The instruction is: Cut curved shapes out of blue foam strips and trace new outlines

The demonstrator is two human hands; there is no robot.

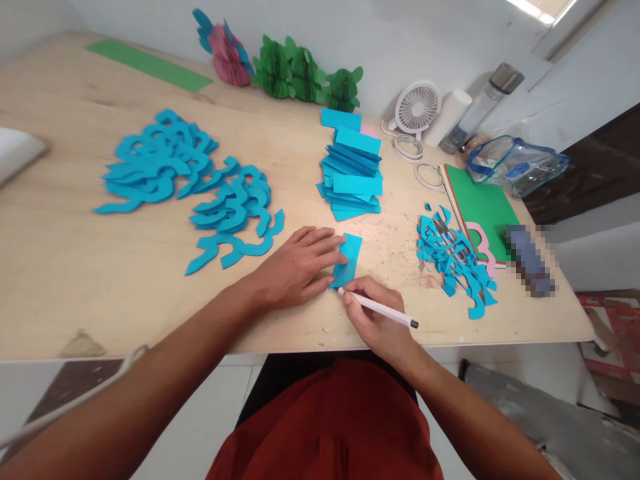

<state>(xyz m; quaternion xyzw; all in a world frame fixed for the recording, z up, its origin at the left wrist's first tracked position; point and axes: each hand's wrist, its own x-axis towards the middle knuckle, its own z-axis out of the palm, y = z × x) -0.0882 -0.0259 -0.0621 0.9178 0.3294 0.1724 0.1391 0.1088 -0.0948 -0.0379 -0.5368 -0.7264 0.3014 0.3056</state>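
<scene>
A small blue paper rectangle lies on the table in front of me. My left hand rests flat with its fingers stretched out, the fingertips pressing on the paper's left edge. My right hand is closed around a white pen, whose tip meets the paper's lower edge. Beyond the paper sits a stack of blue paper strips. Piles of wavy blue cut-outs lie to the left of my hands. Blue scraps are heaped to the right, with scissors partly buried among them.
Green paper sheets with a pink cut-out lie at right, near a blurred dark object. Tape rolls, a small fan, a bottle and a clear pouch stand behind. Green paper ornaments line the wall.
</scene>
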